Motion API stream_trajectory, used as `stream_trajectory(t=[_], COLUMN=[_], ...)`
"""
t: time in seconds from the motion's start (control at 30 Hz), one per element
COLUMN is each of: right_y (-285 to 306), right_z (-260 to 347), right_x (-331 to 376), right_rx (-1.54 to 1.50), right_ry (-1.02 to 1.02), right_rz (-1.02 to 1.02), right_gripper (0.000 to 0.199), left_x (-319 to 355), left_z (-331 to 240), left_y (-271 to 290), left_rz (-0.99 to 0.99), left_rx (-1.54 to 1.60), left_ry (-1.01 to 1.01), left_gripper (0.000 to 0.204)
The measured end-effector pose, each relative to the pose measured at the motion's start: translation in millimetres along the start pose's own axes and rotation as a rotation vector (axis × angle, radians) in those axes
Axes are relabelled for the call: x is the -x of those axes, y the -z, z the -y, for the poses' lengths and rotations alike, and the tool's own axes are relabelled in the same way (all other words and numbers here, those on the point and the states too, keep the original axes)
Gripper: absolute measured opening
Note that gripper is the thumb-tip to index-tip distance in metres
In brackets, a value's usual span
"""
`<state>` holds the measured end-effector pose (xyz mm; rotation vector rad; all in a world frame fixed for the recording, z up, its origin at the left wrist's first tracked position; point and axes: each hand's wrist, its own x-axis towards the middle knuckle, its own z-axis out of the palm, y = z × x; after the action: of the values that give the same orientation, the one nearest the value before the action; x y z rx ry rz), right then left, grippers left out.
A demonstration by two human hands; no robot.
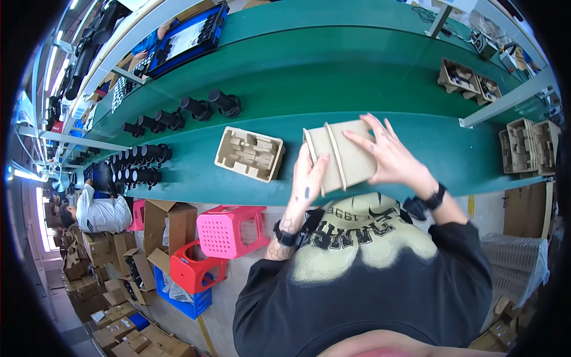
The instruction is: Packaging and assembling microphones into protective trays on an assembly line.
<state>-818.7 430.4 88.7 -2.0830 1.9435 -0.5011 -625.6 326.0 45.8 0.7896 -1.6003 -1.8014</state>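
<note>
Both my hands are on a nested stack of beige moulded-pulp trays [352,156], tilted on its side above the near edge of the green bench. My left hand [308,179] grips its left side, with the thumb along a rim and the other fingers partly hidden behind. My right hand [392,156] holds the right end, fingers stretched over the top corner and the underside out of sight. To the left of the stack, a single beige pulp tray [250,153] lies on the bench with its moulded hollows facing up.
Black cylindrical parts [225,103] stand in rows at the left of the green bench [285,77]. More pulp trays [518,149] are stacked at the right. A blue case [187,38] sits at the far left. Pink [229,231] and red stools [193,268] and cartons crowd the floor.
</note>
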Motion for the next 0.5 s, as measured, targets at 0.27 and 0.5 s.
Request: stream_trajectory(t=[0.27, 0.5], right_y=[40.6, 60.8], right_z=[8.6, -57.4], right_x=[30.1, 88.7], right_rx=[-0.065, -0.232], right_ry=[-0.106, -0.201], right_rz=[-0.059, -0.119], right_gripper=[0.109, 0.108], left_x=[8.5, 6.5], left_z=[-35.7, -50.0], left_y=[-22.2, -10.4], left_rz=[0.012, -0.122], left_rx=[0.191, 0.093], left_ry=[0.056, -0.110], left_gripper=[0.038, 0.034])
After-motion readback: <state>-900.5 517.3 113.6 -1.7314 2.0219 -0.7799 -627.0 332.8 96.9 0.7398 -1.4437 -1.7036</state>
